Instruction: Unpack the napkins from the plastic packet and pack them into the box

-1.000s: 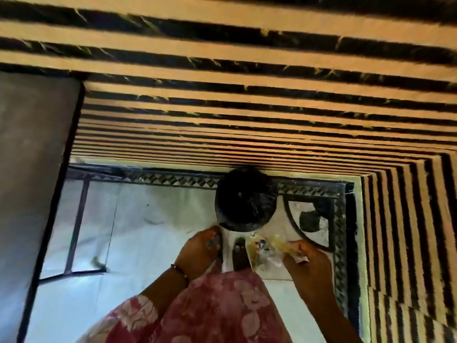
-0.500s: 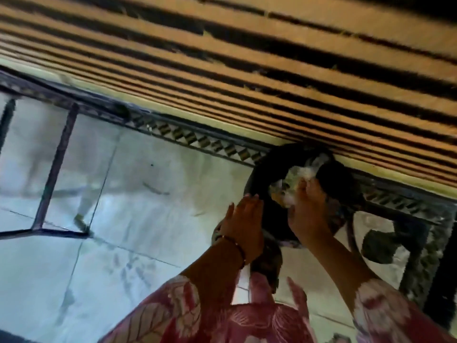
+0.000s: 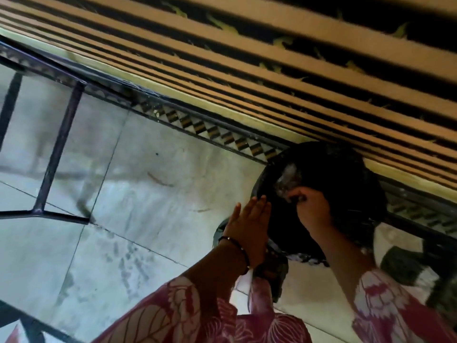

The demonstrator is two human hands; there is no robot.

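Observation:
A crumpled clear plastic packet (image 3: 288, 180) lies inside the mouth of a round black bin (image 3: 346, 174) lined with a black bag. My right hand (image 3: 312, 206) reaches into the bin, and its curled fingers pinch the packet's lower edge. Flat against the bin's left side rests my left hand (image 3: 249, 226), fingers straight and together, holding nothing. A dark bead bracelet circles that wrist. Neither napkins nor a box show in this view.
The bin stands on a pale tiled floor (image 3: 153, 206) with a black and gold patterned border (image 3: 210, 129), against an orange and black striped wall (image 3: 247, 58). Black metal frame legs (image 3: 59, 154) stand at the left. My red floral sleeves fill the bottom.
My right hand carried the packet from in front of me up into the bin and pushed it deeper. My left hand rose to the bin's side. The view swung left.

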